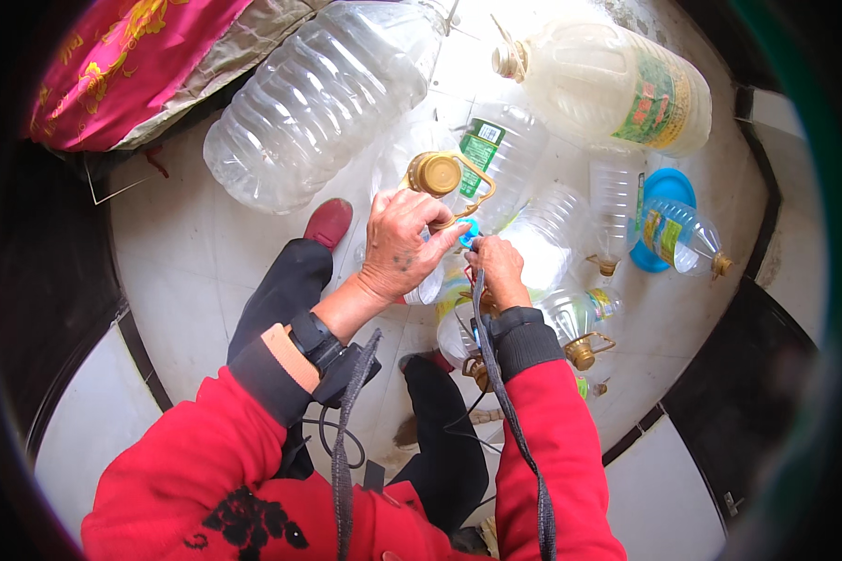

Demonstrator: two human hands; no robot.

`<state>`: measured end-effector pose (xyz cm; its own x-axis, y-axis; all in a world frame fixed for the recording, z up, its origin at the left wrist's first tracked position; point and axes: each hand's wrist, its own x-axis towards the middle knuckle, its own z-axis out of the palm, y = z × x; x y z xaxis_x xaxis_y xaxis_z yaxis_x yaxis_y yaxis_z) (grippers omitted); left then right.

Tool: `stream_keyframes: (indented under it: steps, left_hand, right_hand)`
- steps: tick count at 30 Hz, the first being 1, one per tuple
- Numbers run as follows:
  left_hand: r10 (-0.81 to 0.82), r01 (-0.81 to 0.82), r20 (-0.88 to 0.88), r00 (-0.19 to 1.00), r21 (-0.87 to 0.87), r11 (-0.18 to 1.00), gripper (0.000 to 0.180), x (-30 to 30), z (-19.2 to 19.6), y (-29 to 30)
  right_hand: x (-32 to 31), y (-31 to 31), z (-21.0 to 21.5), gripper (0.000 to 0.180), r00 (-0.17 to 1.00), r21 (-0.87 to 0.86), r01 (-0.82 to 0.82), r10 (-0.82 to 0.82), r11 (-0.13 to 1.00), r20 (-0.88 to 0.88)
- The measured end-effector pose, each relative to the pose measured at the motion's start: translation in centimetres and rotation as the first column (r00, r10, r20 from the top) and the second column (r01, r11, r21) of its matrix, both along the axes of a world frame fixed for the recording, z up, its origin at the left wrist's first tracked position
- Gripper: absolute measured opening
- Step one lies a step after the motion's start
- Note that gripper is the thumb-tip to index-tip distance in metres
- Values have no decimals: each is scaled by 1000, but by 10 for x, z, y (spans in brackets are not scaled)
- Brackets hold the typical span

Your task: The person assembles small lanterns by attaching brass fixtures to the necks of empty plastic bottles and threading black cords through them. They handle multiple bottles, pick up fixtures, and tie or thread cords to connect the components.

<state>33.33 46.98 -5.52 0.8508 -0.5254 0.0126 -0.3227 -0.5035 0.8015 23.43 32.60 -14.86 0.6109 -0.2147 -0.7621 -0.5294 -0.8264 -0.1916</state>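
My left hand (398,241) is closed, thumb and fingers pinching the gold ring handle (482,194) of a clear plastic bottle. That bottle's gold screw cap (437,175) points up toward me, and its clear body is partly hidden below. Close beside the left fingertips, my right hand (500,265) is also closed, its fingers drawn together at a small bright blue piece (470,232). Whether that piece is in its grip cannot be told. A dark strap (485,337) hangs in front of the right hand and covers part of it.
A large ribbed clear bottle (318,103) lies at the far left, and a cloudy labelled jug (580,79) at the far right. Several smaller bottles lie right of my hands, one (688,238) against a blue basin (669,192). Pink fabric (126,70) fills the far left corner.
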Motion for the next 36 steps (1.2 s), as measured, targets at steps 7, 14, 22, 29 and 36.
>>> stream_keyframes:
  steps: [7,14,22,29,36]
  left_hand:
    - [25,-21,-74,997,53,998,22,-11,-3,10]
    - [-89,-21,-616,783,-169,985,34,-36,50,7]
    - [-225,-264,-745,628,-475,839,45,-19,132,-8]
    - [-298,-268,-726,620,-553,789,43,-2,184,-5]
    - [-240,-282,-654,717,-587,759,32,17,239,-5]
  right_hand:
    - [5,-23,55,21,872,63,223,-228,973,433]
    - [11,-14,176,14,543,344,393,-517,853,662]
    - [41,30,254,14,457,157,289,-280,945,844]
    - [49,48,304,20,279,215,217,-272,952,921]
    - [49,57,360,33,179,518,253,-566,817,805]
